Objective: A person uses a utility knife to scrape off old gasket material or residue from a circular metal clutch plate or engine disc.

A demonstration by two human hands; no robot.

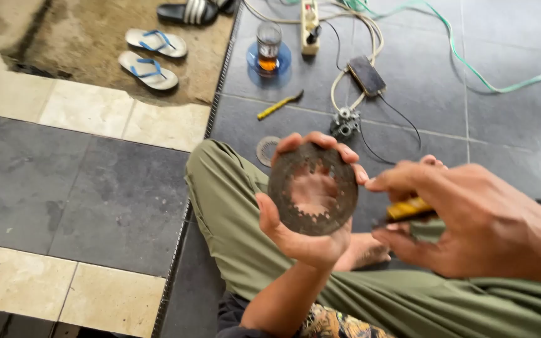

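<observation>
My left hand (311, 241) holds up a rusty round metal disc (285, 188) with a toothed inner hole, fingers curled over its top edge and thumb on its left rim. Just right of the disc, my right hand (464, 219) grips a yellow-handled tool (408, 208), whose tip is hidden behind my fingers. Both hands hover above my crossed legs in olive trousers (233, 213).
On the dark tiled floor lie a small round metal ring (267, 150), a yellow tool (278, 105), a metal gear part (344, 122), a phone (365, 75) on a cable, a power strip (310, 25), and a glass of drink (268, 45) on a blue saucer. Sandals (151, 55) rest at the upper left.
</observation>
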